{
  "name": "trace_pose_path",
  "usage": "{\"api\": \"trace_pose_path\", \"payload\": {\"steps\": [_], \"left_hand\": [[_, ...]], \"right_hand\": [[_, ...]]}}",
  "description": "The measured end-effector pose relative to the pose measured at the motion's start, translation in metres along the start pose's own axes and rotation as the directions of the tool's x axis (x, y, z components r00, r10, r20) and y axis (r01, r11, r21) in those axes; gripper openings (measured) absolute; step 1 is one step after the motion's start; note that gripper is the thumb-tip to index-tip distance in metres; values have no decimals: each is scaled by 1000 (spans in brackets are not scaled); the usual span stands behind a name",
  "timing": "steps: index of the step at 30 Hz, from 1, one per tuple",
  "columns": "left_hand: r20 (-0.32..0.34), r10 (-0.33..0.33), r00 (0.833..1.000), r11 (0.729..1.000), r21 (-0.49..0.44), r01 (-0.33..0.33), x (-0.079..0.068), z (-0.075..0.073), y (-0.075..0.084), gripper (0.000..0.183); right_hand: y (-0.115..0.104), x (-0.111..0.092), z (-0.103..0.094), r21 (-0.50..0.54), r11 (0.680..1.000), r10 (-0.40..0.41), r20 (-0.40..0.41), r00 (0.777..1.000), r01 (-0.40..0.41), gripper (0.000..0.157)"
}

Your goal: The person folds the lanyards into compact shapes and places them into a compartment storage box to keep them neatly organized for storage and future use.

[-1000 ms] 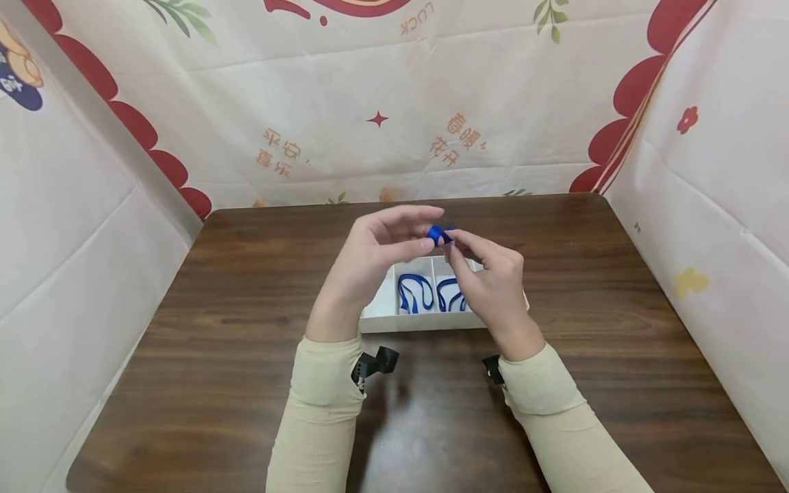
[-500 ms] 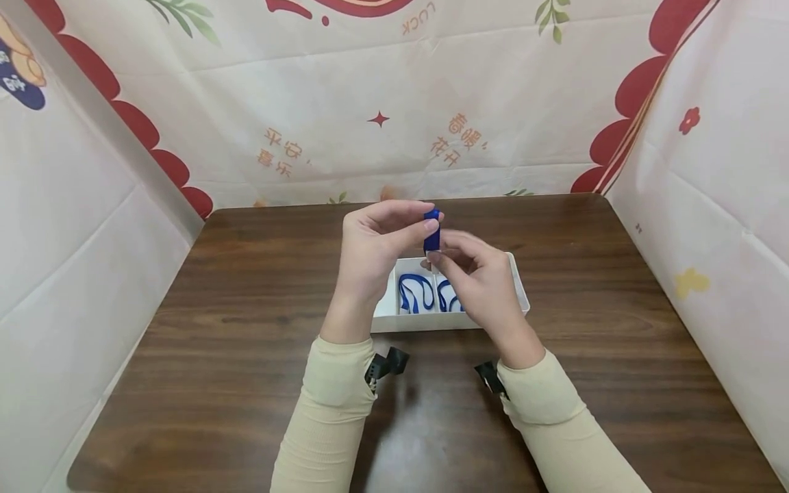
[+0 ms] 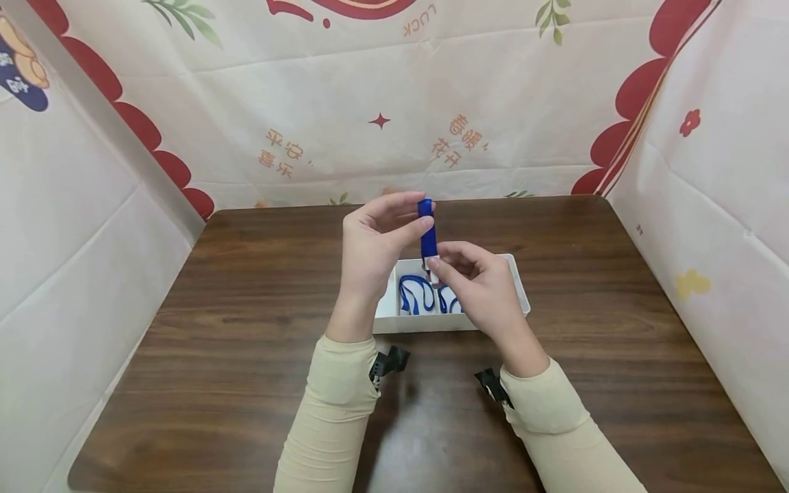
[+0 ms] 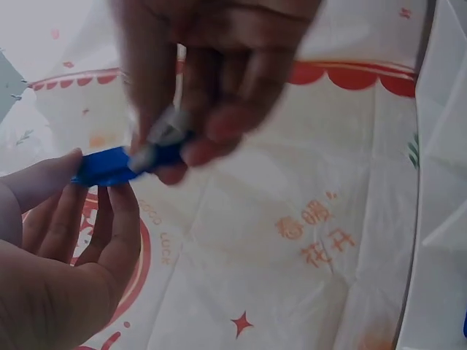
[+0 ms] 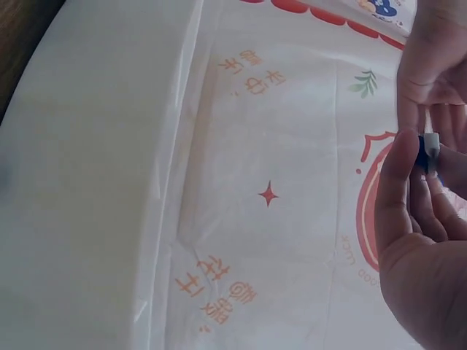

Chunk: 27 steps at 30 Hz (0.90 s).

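Observation:
A folded blue strap (image 3: 428,236) with a white end piece (image 3: 434,268) stands nearly upright above the box. My left hand (image 3: 372,246) pinches its upper part between thumb and fingers. Lower down, my right hand (image 3: 483,284) grips the white end piece between thumb and fingertips. The left wrist view shows the blue strap (image 4: 109,166) stretched between both hands, with the white part blurred. Behind my hands, a white compartment box (image 3: 425,324) holds blue looped straps (image 3: 416,293); my right hand hides part of it.
The box stands on a brown wooden table (image 3: 246,329). Printed white cloth (image 3: 333,89) rises behind the table and along both sides. A black strap mount (image 3: 390,361) sits on the left wrist, another (image 3: 491,383) on the right.
The blue strap has gone from a small curled loop to a longer upright length, and its white end shows. My right hand has moved slightly down, my left slightly up.

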<state>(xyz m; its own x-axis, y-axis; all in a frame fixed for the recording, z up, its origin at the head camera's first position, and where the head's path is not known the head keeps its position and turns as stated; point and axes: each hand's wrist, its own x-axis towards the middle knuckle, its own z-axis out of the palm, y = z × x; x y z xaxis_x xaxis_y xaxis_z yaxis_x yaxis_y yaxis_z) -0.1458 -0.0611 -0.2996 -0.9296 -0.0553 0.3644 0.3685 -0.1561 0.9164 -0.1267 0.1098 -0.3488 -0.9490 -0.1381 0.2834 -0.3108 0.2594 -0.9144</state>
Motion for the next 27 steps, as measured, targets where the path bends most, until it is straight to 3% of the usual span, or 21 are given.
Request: {"api": "trace_pose_path", "payload": {"steps": [5,8,12,16,19,23,27], "left_hand": [[-2,-22,1000,996,92,22,0,-2,-9,36],[3,-4,1000,996,92,4,0,0,-12,37],[14,7,1000,999,-37,-7,-3,10,-16,34],[27,7,1000,972,-234,-1,-8,20,-17,36],[41,52,998,949,-314,-37,-10,26,-17,43],[96,126,987,963,-250,-99,-12,27,-18,45],[162,155,975,980,-151,-131,-14,24,-21,45]], "right_hand": [[-3,-4,-1,44,999,-8,53,999,5,31],[-4,-4,1,68,996,-53,32,998,51,35],[-4,-5,9,10,986,-167,-84,982,168,34],[-5,-6,21,-130,945,-320,-167,933,301,28],[-7,-6,27,-195,914,-393,-206,896,356,27],[-10,-7,30,-252,898,-422,-252,871,362,25],[-9,-7,30,-281,903,-399,-277,874,323,25]]}}
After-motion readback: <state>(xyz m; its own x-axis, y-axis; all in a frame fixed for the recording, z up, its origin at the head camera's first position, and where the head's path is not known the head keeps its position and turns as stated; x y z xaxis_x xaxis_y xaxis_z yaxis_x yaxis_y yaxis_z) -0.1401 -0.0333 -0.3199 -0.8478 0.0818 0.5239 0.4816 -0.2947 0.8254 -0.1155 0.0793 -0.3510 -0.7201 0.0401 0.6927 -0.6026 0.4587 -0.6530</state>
